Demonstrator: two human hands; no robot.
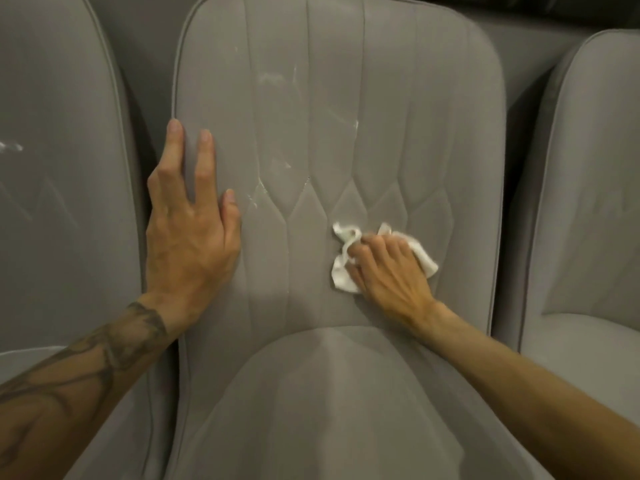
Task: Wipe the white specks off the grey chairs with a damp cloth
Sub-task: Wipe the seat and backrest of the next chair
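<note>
Fingers, right: the fingers [377, 249] of the right hand [391, 271] are curled over a white cloth [341, 277], gripping it and pressing it onto the middle chair [346, 98].
Fingers, left: the left hand [192, 237] lies flat with straight fingers [204, 157], holding nothing, braced on the left edge of the middle chair's backrest.
Seat: the seat cushion [329, 393] of the middle chair is nearest, below both hands; no marks show on it.
Cloth, place: low on the middle chair's backrest, right of its centre, just under the diamond stitching.
Cloth, lie: crumpled and mostly hidden under the hand. Its long axis runs roughly across the backrest, with one bunched end poking toward the chair's left edge and one corner toward its right edge.
Specks: white specks [256, 197] sit up and left of the cloth, beside the left thumb. A higher smear [272, 77] lies near the top of the middle chair.
Neighbours: the left chair [52, 202] carries a white mark [10, 146]. The right chair [588, 168] shows none that can be made out.
Risk, smearing: several specks lie in stitched seams, so a broad stroke would likely push them deeper.
Risk, contact: the cloth is bunched, so little flat face probably meets the fabric and a pass may skip marks.
Risk, reach: the smear is far up the middle chair, and a stretched arm would likely press too lightly.
</note>
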